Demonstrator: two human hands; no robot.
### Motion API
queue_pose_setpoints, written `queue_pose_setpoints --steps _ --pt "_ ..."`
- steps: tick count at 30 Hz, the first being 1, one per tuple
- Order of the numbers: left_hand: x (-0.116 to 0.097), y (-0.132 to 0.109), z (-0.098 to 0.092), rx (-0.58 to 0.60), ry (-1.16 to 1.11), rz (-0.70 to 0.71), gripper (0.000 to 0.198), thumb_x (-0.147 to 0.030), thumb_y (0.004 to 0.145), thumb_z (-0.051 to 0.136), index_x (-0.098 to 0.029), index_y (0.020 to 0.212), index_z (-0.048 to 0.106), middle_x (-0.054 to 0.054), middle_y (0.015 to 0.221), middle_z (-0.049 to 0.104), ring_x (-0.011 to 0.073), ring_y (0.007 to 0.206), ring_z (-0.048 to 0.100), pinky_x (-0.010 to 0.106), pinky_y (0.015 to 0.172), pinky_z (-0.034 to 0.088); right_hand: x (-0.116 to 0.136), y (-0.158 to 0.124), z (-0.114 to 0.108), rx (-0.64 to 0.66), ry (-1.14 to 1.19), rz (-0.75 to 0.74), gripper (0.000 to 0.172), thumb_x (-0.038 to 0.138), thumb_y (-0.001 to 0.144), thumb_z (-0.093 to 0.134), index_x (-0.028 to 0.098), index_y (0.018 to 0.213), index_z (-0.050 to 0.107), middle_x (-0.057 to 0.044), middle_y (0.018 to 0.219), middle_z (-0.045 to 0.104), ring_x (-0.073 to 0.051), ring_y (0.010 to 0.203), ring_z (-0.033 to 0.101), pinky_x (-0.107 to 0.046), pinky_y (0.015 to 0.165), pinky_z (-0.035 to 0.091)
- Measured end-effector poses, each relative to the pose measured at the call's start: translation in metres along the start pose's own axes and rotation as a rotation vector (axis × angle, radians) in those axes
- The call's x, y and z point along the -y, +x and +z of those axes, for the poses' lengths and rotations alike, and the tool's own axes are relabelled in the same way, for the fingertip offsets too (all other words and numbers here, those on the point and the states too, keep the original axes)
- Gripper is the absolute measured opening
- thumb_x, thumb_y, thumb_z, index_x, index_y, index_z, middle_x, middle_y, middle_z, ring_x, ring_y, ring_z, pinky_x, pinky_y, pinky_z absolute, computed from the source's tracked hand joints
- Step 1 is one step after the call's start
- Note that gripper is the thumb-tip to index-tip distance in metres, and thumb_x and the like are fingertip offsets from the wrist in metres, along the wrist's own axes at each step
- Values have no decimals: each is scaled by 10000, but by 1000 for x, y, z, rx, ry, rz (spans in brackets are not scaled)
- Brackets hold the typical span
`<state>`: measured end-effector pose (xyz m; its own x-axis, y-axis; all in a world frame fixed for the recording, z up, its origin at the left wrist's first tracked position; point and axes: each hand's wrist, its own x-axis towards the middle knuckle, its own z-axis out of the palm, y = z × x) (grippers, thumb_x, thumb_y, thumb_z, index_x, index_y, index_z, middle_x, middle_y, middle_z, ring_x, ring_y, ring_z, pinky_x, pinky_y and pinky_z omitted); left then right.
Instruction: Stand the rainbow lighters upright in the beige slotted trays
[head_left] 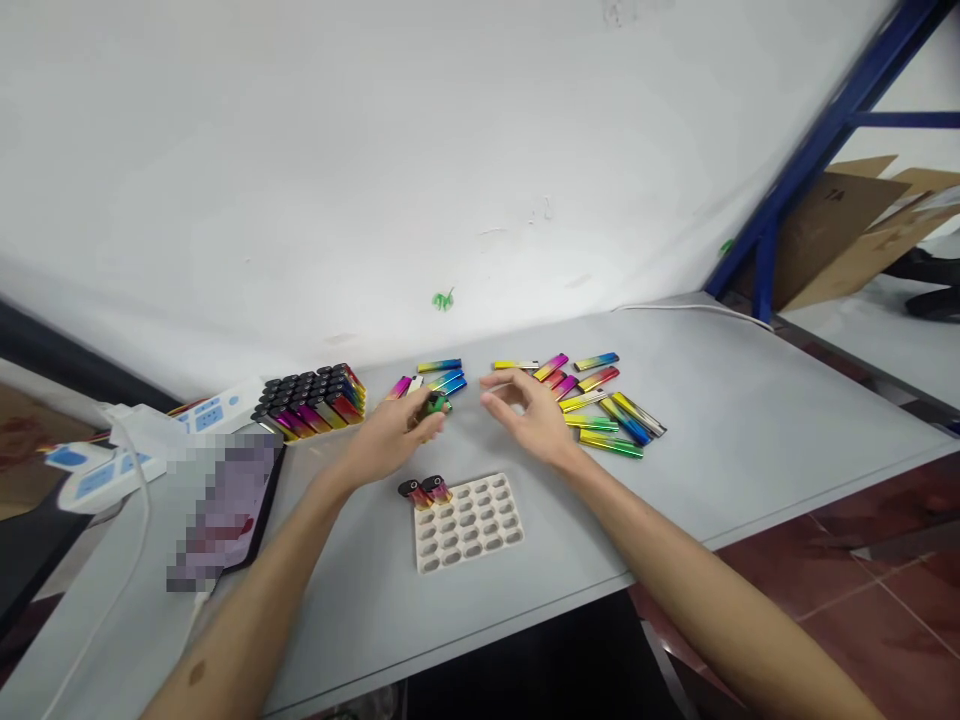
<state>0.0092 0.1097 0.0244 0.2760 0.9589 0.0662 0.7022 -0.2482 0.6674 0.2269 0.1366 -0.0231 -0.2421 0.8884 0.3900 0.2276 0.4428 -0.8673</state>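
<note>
My left hand (386, 437) is closed around a small green metallic tube (436, 404) with a dark end; most of it is hidden by the fingers. My right hand (529, 415) hovers above the table with thumb and fingers apart and nothing between them, just left of a loose pile of shiny tubes (592, 400) in many colours. Below both hands lies a white tray (469, 550) with rows of oval holes. Two black-topped tubes (424, 490) stand in its far left corner. Several more loose tubes (448, 381) lie behind my left hand.
A tight block of black-topped tubes (311, 400) stands at the left. Near it are a phone (229, 505) with a cable and white power strips (120, 475). Behind the table (735, 430) rises a white wall; a blue frame (806, 150) and cardboard boxes (847, 230) are at the right.
</note>
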Motion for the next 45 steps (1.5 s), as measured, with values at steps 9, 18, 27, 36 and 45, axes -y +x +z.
queue_pose_setpoints --steps 9,18,27,36,45 --pt "31 -7 27 -420 -713 -201 394 -525 898 377 -209 744 555 -52 492 419 91 370 324 237 396 271 -21 0 -2 37 -925 -14 221 304 939 519 178 985 694 -143 1051 645 -288 996 569 -449 911 437" --pt "29 -5 27 -521 -931 -403 430 -449 824 480 -189 481 477 -40 380 341 62 311 267 221 352 200 -14 -7 10 164 -758 -107 227 288 951 513 190 1079 673 -101 1099 636 -247 1028 584 -378 876 472" --pt "31 -7 25 -549 -940 -345 369 -425 827 463 -202 534 457 -40 428 377 73 352 304 222 366 238 -16 -7 8 170 -728 -111 227 287 940 531 200 1103 662 -112 1139 612 -256 1085 565 -388 923 478" --pt "30 -8 24 -557 -912 -349 365 -375 804 499 -186 492 484 -32 410 384 63 342 295 223 363 202 -16 -8 9 151 -764 -79 281 332 942 540 221 1162 675 -118 1152 578 -263 1076 554 -390 894 484" --pt "37 -9 24 -509 -796 -204 409 -554 866 425 -208 666 512 -29 524 443 104 426 371 259 436 308 -10 -8 8 183 -788 -20 279 432 945 533 223 964 717 -110 1061 574 -252 1003 563 -375 835 475"
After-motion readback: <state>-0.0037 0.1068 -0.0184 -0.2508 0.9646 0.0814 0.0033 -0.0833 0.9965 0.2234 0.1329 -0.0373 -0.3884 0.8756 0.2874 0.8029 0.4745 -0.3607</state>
